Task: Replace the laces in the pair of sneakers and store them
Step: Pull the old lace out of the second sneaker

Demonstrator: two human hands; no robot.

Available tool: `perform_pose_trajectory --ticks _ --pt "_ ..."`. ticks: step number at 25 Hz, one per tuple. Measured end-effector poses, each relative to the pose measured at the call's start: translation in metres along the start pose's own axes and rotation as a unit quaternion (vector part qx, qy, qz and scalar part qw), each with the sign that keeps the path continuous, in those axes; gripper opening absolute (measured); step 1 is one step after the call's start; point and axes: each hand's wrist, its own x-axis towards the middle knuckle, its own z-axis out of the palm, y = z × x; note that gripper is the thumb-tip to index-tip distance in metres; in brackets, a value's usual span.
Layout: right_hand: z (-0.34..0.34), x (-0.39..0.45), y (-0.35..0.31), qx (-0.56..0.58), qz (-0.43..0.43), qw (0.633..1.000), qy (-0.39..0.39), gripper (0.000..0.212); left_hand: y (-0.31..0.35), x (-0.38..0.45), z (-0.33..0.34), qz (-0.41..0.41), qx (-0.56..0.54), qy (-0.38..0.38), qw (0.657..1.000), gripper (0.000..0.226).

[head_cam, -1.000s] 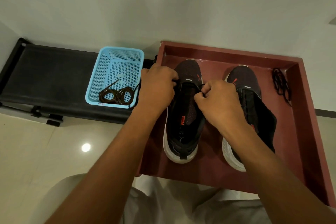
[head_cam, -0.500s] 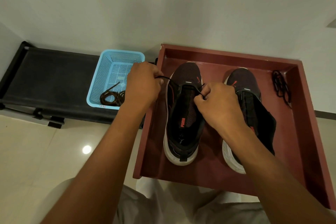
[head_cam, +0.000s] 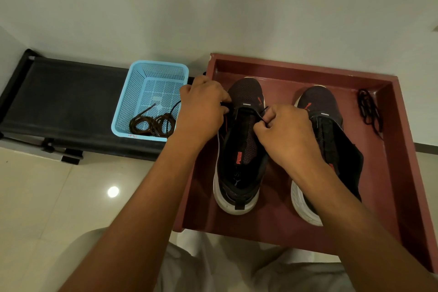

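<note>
Black thin lace (head_cam: 259,114) | pinched by both hands | mesh sneaker (head_cam: 239,147)

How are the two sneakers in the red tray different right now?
The left sneaker has both hands at its eyelets, left hand and right hand each pinching a black lace; the right sneaker is untouched and shows no lace. Both are dark with white soles, toes pointing away, in the red tray.

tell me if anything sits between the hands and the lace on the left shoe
Nothing visible does. Both the left hand and the right hand already pinch the black lace at the front eyelets of the left shoe.
</note>
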Motion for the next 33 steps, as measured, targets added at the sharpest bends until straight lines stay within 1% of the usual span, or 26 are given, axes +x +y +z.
perform_pose_trajectory --ticks 2,4,7,10,14,16,18,22,24,27,29,31,32,33 --pt "0.001 0.000 0.000 -0.004 0.001 1.000 -0.001 0.010 0.003 0.001 0.000 0.011 -0.002 -0.002 1.000 0.023" --pt "0.001 0.001 0.000 -0.003 0.005 1.000 -0.003 0.009 0.002 0.001 0.001 0.001 -0.018 0.000 1.000 0.016" --pt "0.000 0.000 -0.001 -0.002 0.008 1.000 -0.003 0.011 -0.006 0.002 -0.004 -0.022 -0.085 0.033 0.996 0.007" --pt "0.000 0.000 -0.003 -0.002 0.003 1.000 -0.002 0.017 -0.005 0.001 -0.015 -0.064 -0.149 0.043 0.986 0.009" --pt "-0.001 0.000 -0.004 -0.010 -0.001 1.000 0.003 0.018 -0.007 -0.002 -0.024 -0.127 -0.167 0.068 0.975 0.010" --pt "-0.002 -0.001 -0.003 -0.013 0.001 1.000 0.005 0.019 -0.015 -0.003 -0.031 -0.145 -0.177 0.066 0.971 0.010" --pt "-0.003 -0.001 -0.003 -0.010 0.002 1.000 0.003 0.019 -0.017 -0.005 -0.037 -0.145 -0.193 0.050 0.969 0.010" --pt "-0.003 -0.001 -0.007 -0.019 0.000 1.000 0.000 0.019 -0.007 -0.002 -0.043 -0.125 -0.251 0.073 0.957 0.010" --pt "-0.003 -0.001 -0.007 -0.018 0.001 1.000 -0.002 0.020 -0.002 -0.001 -0.045 -0.107 -0.261 0.053 0.958 0.011" --pt "-0.003 -0.001 -0.007 -0.017 0.001 1.000 -0.007 0.020 0.002 -0.003 -0.041 -0.079 -0.250 -0.016 0.965 0.017" --pt "-0.003 0.000 -0.007 -0.017 0.002 1.000 -0.007 0.020 0.003 -0.005 -0.034 -0.062 -0.205 -0.050 0.976 0.028" --pt "-0.003 0.000 -0.007 -0.018 0.004 1.000 -0.007 0.020 0.006 -0.005 -0.027 -0.055 -0.169 -0.065 0.982 0.039" --pt "-0.003 0.001 -0.007 -0.020 0.005 1.000 -0.006 0.020 0.007 -0.005 -0.023 -0.059 -0.168 -0.067 0.982 0.038" --pt "-0.003 0.001 -0.007 -0.022 0.004 1.000 -0.005 0.020 0.009 -0.004 -0.019 -0.065 -0.170 -0.065 0.981 0.031"
